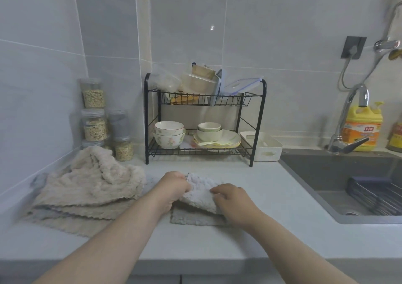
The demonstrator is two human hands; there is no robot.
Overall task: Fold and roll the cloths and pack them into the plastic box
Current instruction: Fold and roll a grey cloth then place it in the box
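Folding step: left hand (174, 188) and right hand (233, 199), each grip holding the grey cloth (201, 193) on the desk (272, 186) in front of the dish rack (204, 118). Probably half-folded; the edge is blurry. Next: roll tight, then into the plastic box (266, 149) right of the rack.

The left hand (174, 188) hides its fingertips behind the grey cloth (201, 194). At three o'clock the picture's edge cuts off the sink (315, 170) and an orange bottle (397, 137), whose label is unreadable.

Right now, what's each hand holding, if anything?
Left hand: closed, gripping the grey cloth.
Right hand: closed, fingers curled on the same cloth's right edge.
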